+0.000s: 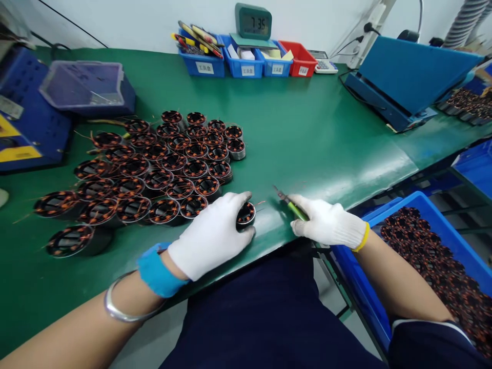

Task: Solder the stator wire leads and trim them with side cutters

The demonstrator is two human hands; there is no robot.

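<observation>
A white knit glove, smooth over the knuckles and smudged at the fingertips, covers the left hand point(215, 233), whose thumb and fingers are closed around one stator point(246, 215), a short round piece with a shiny metal rim, near the table's front edge. The right hand point(325, 220), in a like glove with a yellow-trimmed cuff, is clamped on slim pliers point(296, 210) with green handles, their dark tips well apart from that stator. Roughly thirty more stators point(180, 187) crowd to the left, short cylinders wound with coppery wire, stray ends poking out. Along the back sit three blue bins point(232, 67) and one red bin point(294, 70), all plastic, with one clock point(252, 21) and one calculator point(326, 66). A translucent box point(103, 106) stands at the left. Many more stators, too tightly packed to count, fill a blue crate point(367, 302) beside the right forearm. The table point(307, 133) is smooth, glossy green, set against a plain whitish wall point(326, 20).
</observation>
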